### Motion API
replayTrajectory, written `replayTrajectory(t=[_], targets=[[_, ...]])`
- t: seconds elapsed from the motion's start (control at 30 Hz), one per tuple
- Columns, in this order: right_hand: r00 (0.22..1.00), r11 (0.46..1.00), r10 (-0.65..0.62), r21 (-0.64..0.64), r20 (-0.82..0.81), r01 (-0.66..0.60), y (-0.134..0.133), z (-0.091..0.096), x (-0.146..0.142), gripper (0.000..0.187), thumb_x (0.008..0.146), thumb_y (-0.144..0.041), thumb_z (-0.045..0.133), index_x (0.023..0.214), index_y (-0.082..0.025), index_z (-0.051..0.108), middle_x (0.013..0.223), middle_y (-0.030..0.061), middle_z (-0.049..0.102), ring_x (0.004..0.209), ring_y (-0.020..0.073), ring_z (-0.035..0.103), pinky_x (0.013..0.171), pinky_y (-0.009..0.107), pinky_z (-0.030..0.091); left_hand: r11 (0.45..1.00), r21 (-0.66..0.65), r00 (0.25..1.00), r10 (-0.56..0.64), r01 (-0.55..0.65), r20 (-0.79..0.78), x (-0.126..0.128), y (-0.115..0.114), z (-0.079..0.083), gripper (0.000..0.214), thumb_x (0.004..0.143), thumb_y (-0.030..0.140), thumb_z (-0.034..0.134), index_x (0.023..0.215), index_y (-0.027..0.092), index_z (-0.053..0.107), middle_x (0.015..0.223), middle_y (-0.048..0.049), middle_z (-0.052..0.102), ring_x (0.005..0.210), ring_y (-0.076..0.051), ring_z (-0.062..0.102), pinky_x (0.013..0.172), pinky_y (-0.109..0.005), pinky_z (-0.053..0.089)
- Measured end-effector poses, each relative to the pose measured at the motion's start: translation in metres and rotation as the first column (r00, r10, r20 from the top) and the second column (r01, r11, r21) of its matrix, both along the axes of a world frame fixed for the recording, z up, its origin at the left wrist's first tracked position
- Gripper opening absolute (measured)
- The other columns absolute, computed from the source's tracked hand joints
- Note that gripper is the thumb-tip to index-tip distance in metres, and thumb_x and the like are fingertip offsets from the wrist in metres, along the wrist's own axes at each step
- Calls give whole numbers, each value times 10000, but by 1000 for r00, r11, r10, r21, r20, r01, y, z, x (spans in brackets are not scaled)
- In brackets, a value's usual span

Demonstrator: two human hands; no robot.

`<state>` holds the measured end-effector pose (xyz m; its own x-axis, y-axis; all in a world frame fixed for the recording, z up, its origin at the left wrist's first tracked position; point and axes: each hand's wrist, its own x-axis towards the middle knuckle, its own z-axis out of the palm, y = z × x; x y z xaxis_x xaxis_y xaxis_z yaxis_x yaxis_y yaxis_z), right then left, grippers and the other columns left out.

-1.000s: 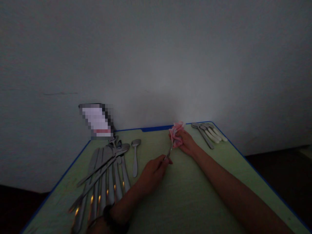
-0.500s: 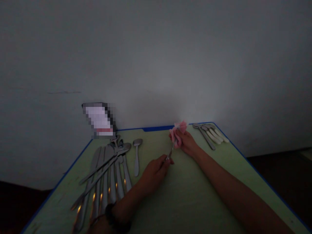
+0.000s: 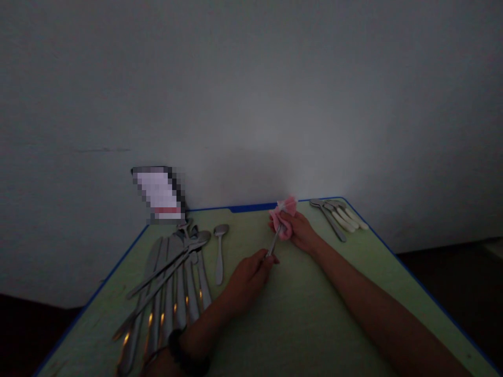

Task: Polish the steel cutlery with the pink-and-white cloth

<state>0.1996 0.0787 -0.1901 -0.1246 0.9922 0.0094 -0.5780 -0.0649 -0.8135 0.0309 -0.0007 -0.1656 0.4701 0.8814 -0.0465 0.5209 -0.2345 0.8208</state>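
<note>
My left hand (image 3: 250, 273) is closed around the near end of a slim metal piece of cutlery (image 3: 274, 242). Its far end disappears into a crumpled pink cloth (image 3: 288, 206), so I cannot see whether it is a spoon or something else. Pinched in my right hand (image 3: 302, 231), the cloth wraps round that hidden end. Both hands are above the middle of the table. Left of them lies a single small spoon (image 3: 220, 254), its bowl pointing away from me.
Several table knives (image 3: 190, 285) with crossed long spoons (image 3: 168, 272) on top cover the left of the green table (image 3: 314, 324). At the far right lie a metal spoon (image 3: 332, 222) and several white-handled utensils (image 3: 346, 219). A blurred-out phone-like screen (image 3: 159, 191) leans against the wall.
My right hand and the cloth have shifted slightly left along the metal utensil. My left hand keeps its hold in nearly the same place.
</note>
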Motion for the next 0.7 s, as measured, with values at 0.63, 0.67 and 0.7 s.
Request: replayTrajectory(t=[0.63,0.67,0.7], targets=[[997,999,40,-15,-59,-41,1,2,3,277,601,-99,640,870,-161,615,814,16,681,678,136,629,690,268,516,999,35,1000,-6,7,-27,0,-1,-1,368,906,399,297,937,166,579,601,35,454,585,-141,473,564,-230,336],[997,999,40,-18,-63,-41,1,3,3,284,600,-97,644,874,-167,612,812,9,679,677,133,627,696,269,515,999,36,1000,-5,6,-25,0,0,-1,369,906,399,296,941,165,580,598,36,453,582,-140,472,563,-230,337],[997,999,35,-19,-68,-36,1,3,3,291,599,-95,647,878,-171,609,815,5,679,677,130,626,706,270,513,999,36,1000,-5,6,-23,0,0,-1,370,906,399,295,947,164,579,593,37,451,577,-139,470,561,-229,337]])
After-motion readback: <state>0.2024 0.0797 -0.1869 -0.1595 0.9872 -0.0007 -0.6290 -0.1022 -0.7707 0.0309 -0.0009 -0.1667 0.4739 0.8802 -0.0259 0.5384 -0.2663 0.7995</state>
